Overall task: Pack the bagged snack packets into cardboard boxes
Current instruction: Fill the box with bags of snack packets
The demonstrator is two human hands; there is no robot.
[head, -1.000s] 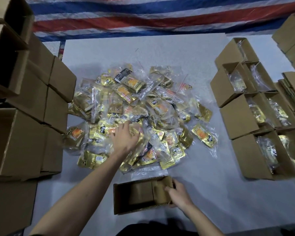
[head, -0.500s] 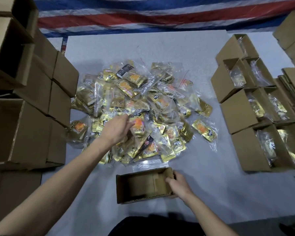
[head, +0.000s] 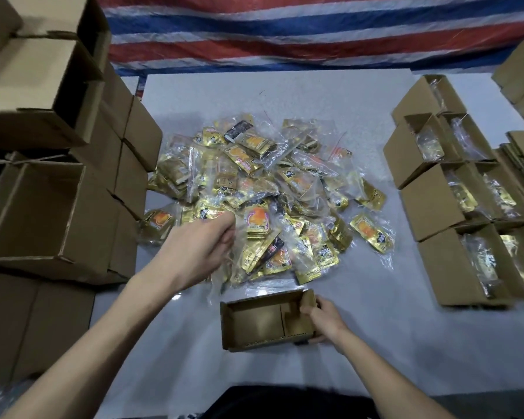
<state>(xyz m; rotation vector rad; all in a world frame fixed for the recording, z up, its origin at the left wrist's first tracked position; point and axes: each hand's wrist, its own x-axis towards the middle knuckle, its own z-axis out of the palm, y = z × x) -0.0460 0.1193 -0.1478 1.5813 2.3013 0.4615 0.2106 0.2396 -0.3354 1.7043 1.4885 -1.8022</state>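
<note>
Right now my left hand [head: 200, 252] pinches a clear plastic bag of gold snack packets [head: 256, 222] at the heap's [head: 285, 182] near edge, while my right hand [head: 322, 322] curls its fingers over the empty brown cardboard box [head: 254, 322], and that slick film could slip free.

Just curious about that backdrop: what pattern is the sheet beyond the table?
Red, white and blue stripes on the sheet, clearest in the head view.

My left hand [head: 194, 252] has fingertips buried among snack bags [head: 285, 182] at twelve o'clock; my right hand [head: 325, 320] partly hides behind the open box [head: 248, 343] wall.
</note>
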